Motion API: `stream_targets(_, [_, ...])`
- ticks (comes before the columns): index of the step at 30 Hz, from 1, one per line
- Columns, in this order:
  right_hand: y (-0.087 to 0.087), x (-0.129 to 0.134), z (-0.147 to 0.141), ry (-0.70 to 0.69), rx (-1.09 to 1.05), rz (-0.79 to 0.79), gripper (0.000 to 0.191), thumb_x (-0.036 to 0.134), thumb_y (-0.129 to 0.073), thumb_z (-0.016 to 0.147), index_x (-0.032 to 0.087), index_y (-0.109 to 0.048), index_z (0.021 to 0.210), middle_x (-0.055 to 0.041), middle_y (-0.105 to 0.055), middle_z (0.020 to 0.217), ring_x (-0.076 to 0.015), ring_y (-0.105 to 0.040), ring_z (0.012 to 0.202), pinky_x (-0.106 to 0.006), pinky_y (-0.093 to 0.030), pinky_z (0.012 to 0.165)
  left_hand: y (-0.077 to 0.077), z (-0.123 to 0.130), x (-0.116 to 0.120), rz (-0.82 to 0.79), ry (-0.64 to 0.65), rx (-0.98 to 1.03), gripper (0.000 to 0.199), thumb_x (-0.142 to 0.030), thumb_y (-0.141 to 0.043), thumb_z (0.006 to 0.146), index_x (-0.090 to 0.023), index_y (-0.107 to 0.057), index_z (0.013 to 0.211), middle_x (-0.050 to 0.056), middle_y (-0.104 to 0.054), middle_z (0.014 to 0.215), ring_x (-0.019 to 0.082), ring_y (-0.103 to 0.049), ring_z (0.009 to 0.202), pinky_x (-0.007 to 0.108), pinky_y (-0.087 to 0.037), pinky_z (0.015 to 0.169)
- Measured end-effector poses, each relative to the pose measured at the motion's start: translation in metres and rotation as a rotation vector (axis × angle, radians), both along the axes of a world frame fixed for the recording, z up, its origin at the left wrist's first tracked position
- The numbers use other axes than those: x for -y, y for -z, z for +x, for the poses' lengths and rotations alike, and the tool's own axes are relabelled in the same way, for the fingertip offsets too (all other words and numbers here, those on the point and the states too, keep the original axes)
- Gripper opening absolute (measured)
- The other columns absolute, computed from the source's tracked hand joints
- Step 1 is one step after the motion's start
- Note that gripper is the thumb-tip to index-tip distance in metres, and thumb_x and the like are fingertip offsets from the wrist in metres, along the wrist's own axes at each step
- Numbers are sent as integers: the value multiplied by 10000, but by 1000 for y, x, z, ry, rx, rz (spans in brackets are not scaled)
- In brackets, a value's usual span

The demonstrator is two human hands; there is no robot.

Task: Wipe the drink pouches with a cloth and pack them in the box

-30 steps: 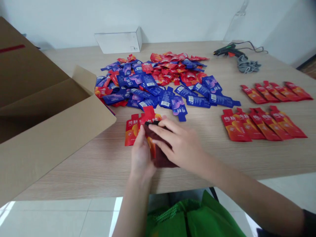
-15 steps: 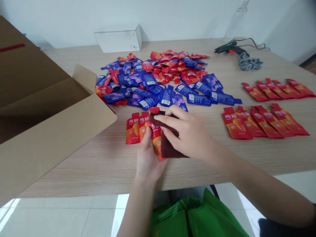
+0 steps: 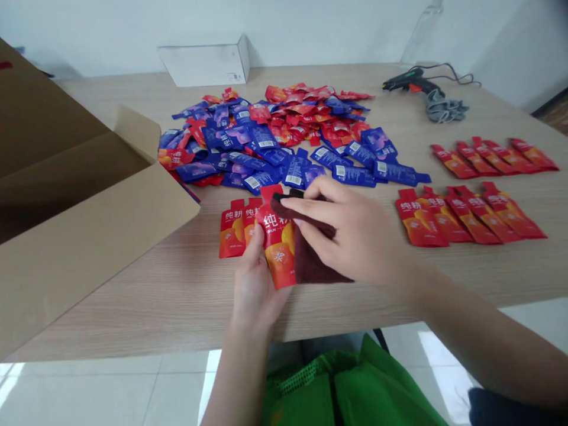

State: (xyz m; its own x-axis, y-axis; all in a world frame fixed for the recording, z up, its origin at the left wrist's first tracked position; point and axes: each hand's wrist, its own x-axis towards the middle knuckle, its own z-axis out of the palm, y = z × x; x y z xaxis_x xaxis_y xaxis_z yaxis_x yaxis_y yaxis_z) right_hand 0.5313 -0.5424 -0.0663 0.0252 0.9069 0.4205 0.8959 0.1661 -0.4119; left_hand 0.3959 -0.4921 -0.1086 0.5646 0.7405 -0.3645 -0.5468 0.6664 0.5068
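Observation:
My left hand holds up a red and orange pouch, its thumb along the pouch's left edge. In my right hand is a dark brown cloth, pinched between the fingers and lying against the pouch's right side. The cloth hides part of the pouch's front. Just behind my left hand, two more red pouches lie overlapping on the table.
A heap of red and blue pouches spreads behind my hands. Red pouches lie in two rows at right. An open cardboard box stands at left. A glue gun, a grey cloth and a white box sit farther back.
My right hand and the brown cloth have shifted slightly right across the pouch, uncovering more of its front. The camera view has moved a little.

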Motion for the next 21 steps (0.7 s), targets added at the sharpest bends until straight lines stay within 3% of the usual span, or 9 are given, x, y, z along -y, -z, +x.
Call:
stream_targets(3, [18,-3,-9,35,58,5,342,187,-507,939,194,-716,1209,-72,-653,1029,-177,-627,813,-309,-436,631,0,-1,-5,-19,-31,-25,439,-372,-332,1035,-163,-640,1268,81,-748,1178,242,-586,1286,393,-450,1106])
stream_targets(6, [43,18,-19,0,83,-56,348,205,-492,947,207,-707,1221,-67,-666,1030,-174,-637,756,-313,-435,596,4,-3,-10,37,-70,-14,446,-388,-341,1033,-165,-605,1316,83,-715,1256,251,-634,1219,389,-488,1063])
stream_targets(9, [53,41,-20,-47,8,-169,363,190,-487,933,203,-699,1227,-67,-669,1052,-174,-647,754,-322,-470,626,6,-6,-9,71,-78,-22,447,-420,-358,1023,-206,-577,1349,74,-700,1283,250,-685,1117,387,-544,978])
stream_targets(13, [39,47,-11,-56,-252,-279,348,159,-536,893,229,-704,1189,-35,-669,1020,-161,-650,800,-312,-509,718,5,-12,-5,76,-49,-31,456,-435,-397,988,-196,-605,1316,96,-702,1254,209,-716,871,366,-595,836])
stream_targets(15, [27,43,-6,-46,-333,-262,331,144,-548,890,238,-704,1166,-26,-672,994,-156,-647,823,-305,-511,760,6,-15,-4,90,-43,0,394,-338,-521,929,-195,-632,1279,83,-717,1193,168,-701,835,301,-589,813])
stream_targets(18, [13,36,2,-45,-337,-219,273,135,-545,906,235,-722,1088,-26,-685,1000,-157,-650,874,-302,-505,797,12,-17,-3,106,-28,17,358,-130,-675,801,-184,-692,1154,36,-739,973,108,-686,806,186,-555,775])
stream_targets(21, [7,31,12,9,-287,-154,251,142,-561,902,221,-720,1080,-27,-700,1014,-167,-658,911,-311,-504,822,19,-15,-3,114,-49,-40,112,-153,-752,792,-161,-730,901,-14,-707,741,63,-626,600,145,-524,611])
